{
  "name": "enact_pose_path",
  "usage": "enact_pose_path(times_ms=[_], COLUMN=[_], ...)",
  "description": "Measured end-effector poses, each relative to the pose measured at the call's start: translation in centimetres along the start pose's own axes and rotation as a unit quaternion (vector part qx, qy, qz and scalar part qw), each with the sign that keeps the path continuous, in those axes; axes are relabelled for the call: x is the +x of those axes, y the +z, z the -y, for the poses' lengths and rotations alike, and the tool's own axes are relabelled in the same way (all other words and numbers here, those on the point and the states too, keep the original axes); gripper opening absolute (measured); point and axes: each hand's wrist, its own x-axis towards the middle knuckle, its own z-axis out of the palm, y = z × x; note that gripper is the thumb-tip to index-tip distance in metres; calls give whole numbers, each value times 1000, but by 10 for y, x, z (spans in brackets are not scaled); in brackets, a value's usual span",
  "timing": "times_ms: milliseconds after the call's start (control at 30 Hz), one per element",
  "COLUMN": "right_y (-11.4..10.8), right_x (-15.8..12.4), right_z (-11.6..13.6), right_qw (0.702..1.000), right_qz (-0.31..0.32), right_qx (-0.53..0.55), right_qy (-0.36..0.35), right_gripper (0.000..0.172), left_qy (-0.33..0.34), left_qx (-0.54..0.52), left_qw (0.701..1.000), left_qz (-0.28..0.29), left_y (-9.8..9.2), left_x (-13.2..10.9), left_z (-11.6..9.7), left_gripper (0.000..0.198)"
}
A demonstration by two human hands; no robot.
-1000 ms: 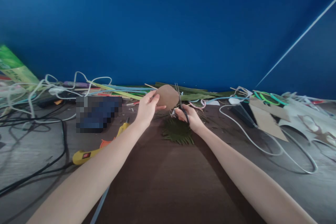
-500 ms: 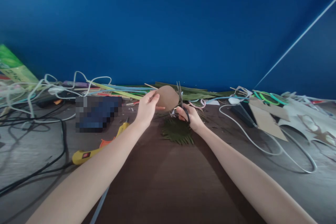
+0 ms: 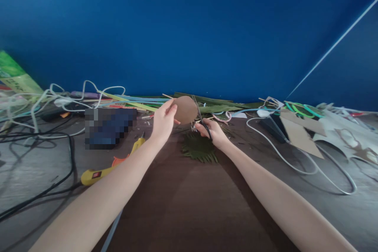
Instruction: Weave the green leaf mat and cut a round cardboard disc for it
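Note:
My left hand (image 3: 164, 120) pinches the left edge of a round piece of brown cardboard (image 3: 186, 109), held up above the table. In my right hand (image 3: 215, 132) is a pair of scissors (image 3: 204, 123) with dark handles. Their blades point up and lie along the disc's right edge; whether they bite into it I cannot tell. Below the hands, a dark green fringed piece (image 3: 199, 147) lies flat on the table (image 3: 183, 204).
Left of me lie a yellow hot glue gun (image 3: 100, 174), a blurred-out dark blue object (image 3: 113, 128) and tangled cables (image 3: 71, 153). Green strips (image 3: 224, 106) run along the blue wall (image 3: 189, 27). Cardboard scraps (image 3: 301, 134) and a white cable (image 3: 280, 157) lie at right.
Both hands have shifted slightly left, with the cardboard disc and the scissors. The scissor blades now tilt more to the left against the disc's edge.

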Motion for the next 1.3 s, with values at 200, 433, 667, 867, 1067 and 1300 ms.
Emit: enact_pose_path(times_ms=[200, 433, 667, 867, 1067, 1300], right_y=[-2, -3, -2, -2, -3, -3], right_x=[0, 4, 5, 3, 4, 4], right_z=[-2, -12, -17, -11, -10, -11], right_qw=[999, 999, 999, 999, 1000, 999], right_qz=[-10, -32, -8, -13, -23, -41], right_qx=[-47, -30, 32, 13, 16, -20], right_qy=[14, 17, -21, -28, 0, 12], right_gripper=[49, 48, 48, 50, 50, 51], left_qy=[3, -69, -81, -55, -60, -68], left_qx=[10, -74, -103, -80, -74, -72], left_qw=[1000, 995, 990, 994, 995, 995], left_qz=[3, -10, 48, 48, 36, 13], left_y=[-1, 3, 4, 4, 3, 3], left_x=[2, -2, -2, -1, 0, 0], left_z=[3, -4, -3, 1, 1, -2], left_gripper=[31, 20, 12, 16, 18, 20])
